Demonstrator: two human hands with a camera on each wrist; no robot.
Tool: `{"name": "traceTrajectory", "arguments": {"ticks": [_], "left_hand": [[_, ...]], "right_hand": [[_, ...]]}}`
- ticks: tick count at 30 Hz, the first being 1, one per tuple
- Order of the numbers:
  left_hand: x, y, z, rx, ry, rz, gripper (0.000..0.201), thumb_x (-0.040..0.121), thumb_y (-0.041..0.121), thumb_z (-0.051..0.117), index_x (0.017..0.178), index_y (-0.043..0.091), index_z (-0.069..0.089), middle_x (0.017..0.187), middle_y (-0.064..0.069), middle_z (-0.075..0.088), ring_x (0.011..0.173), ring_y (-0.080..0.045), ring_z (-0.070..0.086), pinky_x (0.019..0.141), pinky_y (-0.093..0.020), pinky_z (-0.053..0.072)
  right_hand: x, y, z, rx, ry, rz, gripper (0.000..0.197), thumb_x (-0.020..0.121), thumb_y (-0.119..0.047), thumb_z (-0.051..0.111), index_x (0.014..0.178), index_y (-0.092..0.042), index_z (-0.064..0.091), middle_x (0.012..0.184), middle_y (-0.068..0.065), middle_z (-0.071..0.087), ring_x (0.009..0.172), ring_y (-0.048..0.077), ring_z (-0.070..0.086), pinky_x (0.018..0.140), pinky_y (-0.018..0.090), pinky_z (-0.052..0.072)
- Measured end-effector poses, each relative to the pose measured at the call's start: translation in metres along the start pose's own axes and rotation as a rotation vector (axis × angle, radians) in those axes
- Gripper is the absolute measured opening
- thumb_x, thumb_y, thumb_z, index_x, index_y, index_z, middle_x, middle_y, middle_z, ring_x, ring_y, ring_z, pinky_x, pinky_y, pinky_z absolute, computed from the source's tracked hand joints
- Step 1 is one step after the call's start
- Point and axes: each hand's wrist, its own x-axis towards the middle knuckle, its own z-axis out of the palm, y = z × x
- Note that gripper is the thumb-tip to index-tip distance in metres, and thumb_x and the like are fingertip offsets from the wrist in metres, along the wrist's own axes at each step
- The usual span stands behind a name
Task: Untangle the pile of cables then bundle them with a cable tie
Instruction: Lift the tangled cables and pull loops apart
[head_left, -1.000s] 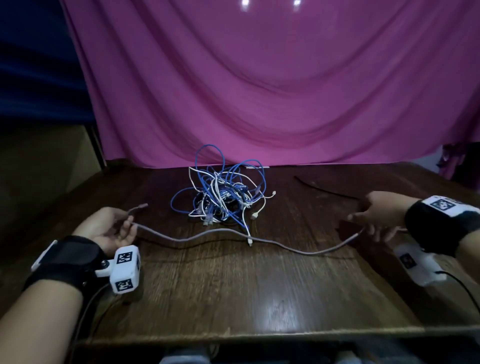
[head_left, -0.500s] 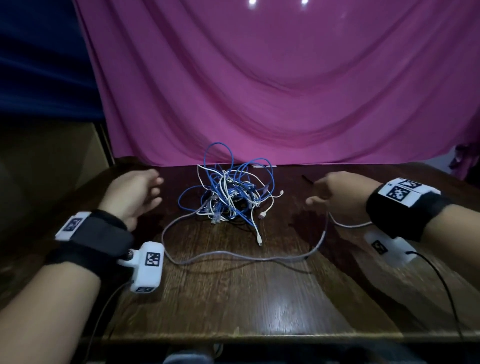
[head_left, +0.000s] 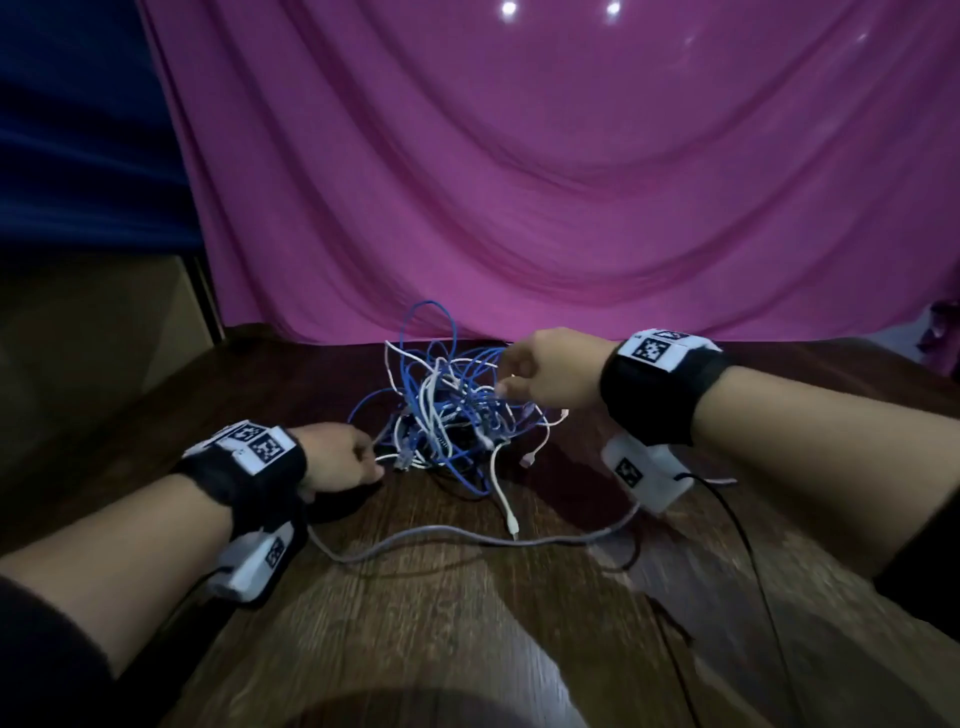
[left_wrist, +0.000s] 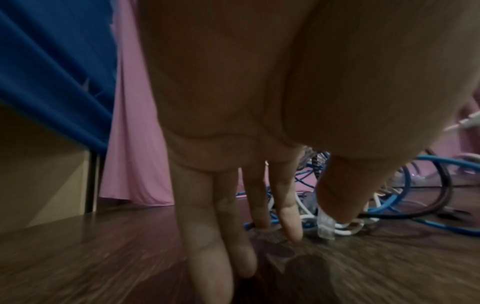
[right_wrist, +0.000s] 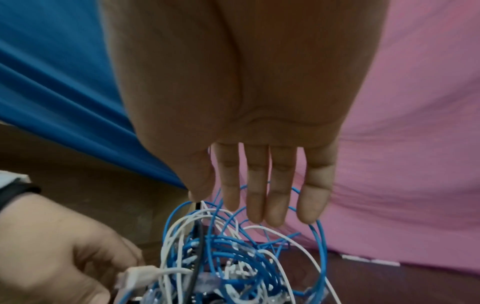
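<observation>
A tangle of blue, white and black cables (head_left: 447, 410) sits mid-table, near the back. My left hand (head_left: 376, 465) is at its left foot, thumb and forefinger pinching a white cable's plug (left_wrist: 324, 223); the plug (right_wrist: 135, 275) also pokes out of that hand in the right wrist view. My right hand (head_left: 504, 376) hovers over the upper right of the pile with straight fingers (right_wrist: 255, 197) just above the blue loops (right_wrist: 318, 236), holding nothing. A loose grey cable (head_left: 467, 540) lies in a shallow curve in front of the pile.
The dark wooden table (head_left: 467, 649) stretches toward me in front of the grey cable. A pink curtain (head_left: 571, 182) hangs right behind the pile, with blue cloth (head_left: 78, 130) at the left. The black lead (head_left: 743, 551) of the right wrist camera trails across the right side.
Both hands let go of the grey cable, which now lies slack in front of the pile. They moved inward to the tangle, the left taking a white plug.
</observation>
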Motion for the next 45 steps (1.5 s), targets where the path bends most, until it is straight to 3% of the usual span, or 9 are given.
{"name": "traceTrajectory", "arguments": {"ticks": [9,13,19,26,30,35,38,42,45], "left_hand": [[-0.01,-0.035,-0.004,-0.075,0.01,-0.182,0.032,0.097,0.051,0.059,0.098,0.019,0.06,0.095,-0.003,0.063,0.081,-0.019,0.065,0.047,-0.019,0.054],[-0.009,-0.048,-0.011,-0.224,0.005,-0.294,0.035,0.098,0.049,0.058,0.105,0.015,0.061,0.089,-0.01,0.065,0.084,-0.027,0.068,0.061,-0.038,0.064],[0.019,-0.009,-0.002,-0.188,0.362,0.019,0.013,0.09,0.031,0.066,0.095,0.02,0.066,0.1,-0.002,0.074,0.09,-0.021,0.068,0.078,-0.028,0.051],[0.037,0.021,0.009,-0.578,0.251,0.231,0.028,0.095,0.017,0.065,0.118,0.031,0.056,0.092,0.009,0.066,0.076,-0.01,0.061,0.066,-0.018,0.05],[0.042,0.019,0.013,-0.458,0.319,0.189,0.042,0.091,0.028,0.073,0.127,0.025,0.051,0.106,0.002,0.059,0.089,-0.016,0.063,0.088,-0.029,0.05],[0.047,0.011,0.015,-0.347,0.311,0.184,0.053,0.089,0.031,0.076,0.135,0.024,0.05,0.129,-0.001,0.041,0.115,-0.014,0.052,0.11,-0.022,0.036],[0.048,0.001,0.014,-0.194,0.219,0.07,0.047,0.09,0.04,0.072,0.133,0.029,0.054,0.132,0.002,0.045,0.119,-0.015,0.053,0.109,-0.022,0.036],[0.048,-0.008,0.002,-0.007,0.141,-0.139,0.038,0.092,0.055,0.062,0.116,0.025,0.064,0.123,-0.002,0.057,0.097,-0.02,0.066,0.081,-0.027,0.055],[0.051,0.001,-0.005,0.0,0.306,-0.061,0.036,0.093,0.052,0.062,0.119,0.027,0.064,0.124,-0.003,0.055,0.106,-0.02,0.063,0.094,-0.027,0.049]], "right_hand": [[0.04,-0.006,0.051,0.092,-0.027,0.106,0.011,0.09,-0.023,0.062,0.092,-0.017,0.071,0.091,0.001,0.072,0.086,0.021,0.065,0.07,0.023,0.041],[0.038,-0.003,0.045,0.252,-0.014,0.187,0.041,0.094,-0.054,0.059,0.076,-0.017,0.06,0.07,-0.004,0.06,0.067,0.017,0.057,0.057,0.025,0.038],[0.042,-0.036,0.051,0.249,-0.168,0.105,0.046,0.087,-0.067,0.06,0.092,-0.022,0.062,0.09,-0.004,0.063,0.09,0.02,0.059,0.079,0.029,0.042],[0.045,-0.011,0.027,0.393,0.083,0.247,0.027,0.094,-0.03,0.063,0.09,-0.005,0.073,0.092,0.017,0.076,0.08,0.028,0.069,0.077,0.037,0.057],[0.045,0.04,-0.022,0.582,0.308,0.409,0.018,0.096,-0.017,0.055,0.083,-0.008,0.063,0.088,0.024,0.068,0.072,0.037,0.069,0.067,0.042,0.057],[0.028,0.085,-0.041,0.983,0.402,0.51,0.02,0.103,-0.011,0.045,0.083,-0.012,0.048,0.077,0.016,0.06,0.038,0.021,0.064,0.042,0.039,0.057],[0.021,0.095,-0.034,1.003,0.445,0.5,0.019,0.104,-0.013,0.043,0.086,-0.012,0.046,0.076,0.018,0.062,0.04,0.024,0.065,0.046,0.042,0.058],[0.014,0.107,-0.027,0.911,0.511,0.518,0.018,0.103,-0.016,0.046,0.087,-0.01,0.05,0.074,0.017,0.064,0.044,0.025,0.065,0.051,0.043,0.06],[0.011,0.11,-0.025,0.902,0.456,0.498,0.019,0.106,-0.021,0.049,0.092,-0.008,0.054,0.074,0.017,0.06,0.036,0.02,0.059,0.044,0.04,0.057]]}}
